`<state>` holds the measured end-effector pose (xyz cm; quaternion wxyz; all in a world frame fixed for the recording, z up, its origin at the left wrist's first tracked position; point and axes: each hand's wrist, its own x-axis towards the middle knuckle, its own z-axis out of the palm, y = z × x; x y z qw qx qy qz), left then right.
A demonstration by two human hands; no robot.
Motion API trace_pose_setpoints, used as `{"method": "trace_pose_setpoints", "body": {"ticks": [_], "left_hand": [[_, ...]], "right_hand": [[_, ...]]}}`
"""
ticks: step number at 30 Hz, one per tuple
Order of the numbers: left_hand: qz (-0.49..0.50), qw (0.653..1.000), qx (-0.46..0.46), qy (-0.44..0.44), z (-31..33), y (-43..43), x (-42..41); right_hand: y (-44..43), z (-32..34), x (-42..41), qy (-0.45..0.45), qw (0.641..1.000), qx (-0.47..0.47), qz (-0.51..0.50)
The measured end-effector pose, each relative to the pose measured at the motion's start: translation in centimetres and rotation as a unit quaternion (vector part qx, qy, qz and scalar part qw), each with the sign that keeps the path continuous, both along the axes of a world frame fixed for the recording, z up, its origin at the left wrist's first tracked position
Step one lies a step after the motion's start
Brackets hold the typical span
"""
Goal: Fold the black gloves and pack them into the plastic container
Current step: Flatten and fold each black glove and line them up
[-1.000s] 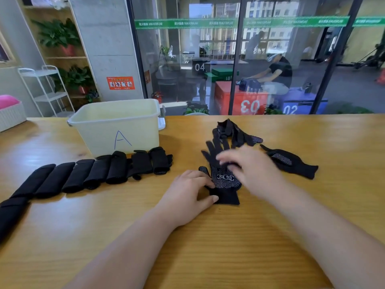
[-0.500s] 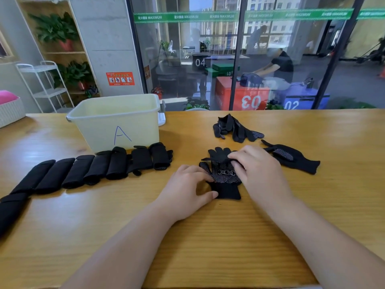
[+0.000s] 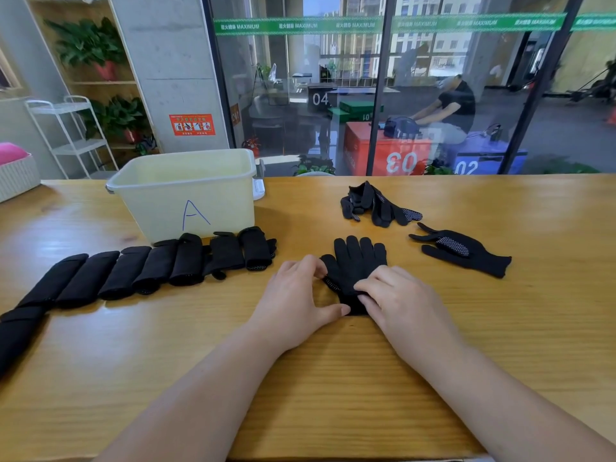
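A black glove [image 3: 358, 261] lies flat on the wooden table [image 3: 333, 378], its fingers pointing away from me. My left hand [image 3: 293, 301] holds its left edge, curled fingertips at the glove's thumb and my thumb at the cuff. My right hand [image 3: 400, 305] grips the cuff end with bent fingers. A row of several folded black gloves [image 3: 160, 265] lies to the left, in front of the pale plastic container [image 3: 186, 195] marked "A". Its inside is hidden from me. Unfolded gloves lie beyond: a heap [image 3: 376, 205] and a single one [image 3: 463, 250] to the right.
A white basket with a pink cushion [image 3: 16, 171] sits at the table's far left corner. A glass wall runs behind the far table edge, with a person working beyond it. Bare wood stretches in front of my arms.
The glove's fingers, bunched up half a second ago, now lie straight and flat. My right hand has slid back from the fingers to the cuff. My left hand stayed at the left edge.
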<state>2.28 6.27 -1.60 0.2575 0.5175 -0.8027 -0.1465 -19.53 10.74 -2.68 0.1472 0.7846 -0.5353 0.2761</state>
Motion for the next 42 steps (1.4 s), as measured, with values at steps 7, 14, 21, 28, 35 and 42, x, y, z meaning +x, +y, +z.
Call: {"method": "trace_pose_setpoints", "body": {"ticks": [7,14,21,28,35,42], "left_hand": [[0.0,1.0,-0.001,0.003,-0.5,-0.4,0.0],[0.0,1.0,-0.004,0.007,-0.7,-0.5,0.0],[-0.018,0.999,-0.024,-0.025,-0.8,-0.6,0.3],[-0.038,0.996,-0.032,-0.076,-0.8,-0.7,0.3],[-0.033,0.999,0.008,-0.025,-0.7,-0.9,0.4],[-0.017,0.998,0.031,0.046,-0.6,-1.2,0.8]], "right_hand": [[0.7,0.1,0.1,-0.006,1.0,0.002,0.002],[1.1,-0.1,0.4,0.01,1.0,0.021,-0.002],[1.3,0.6,0.2,-0.028,0.997,0.066,0.006],[0.2,1.5,0.2,0.008,0.981,0.148,-0.126],[-5.8,2.7,2.2,0.023,0.959,0.268,-0.089],[-9.3,3.2,2.2,0.046,0.922,0.367,-0.113]]}}
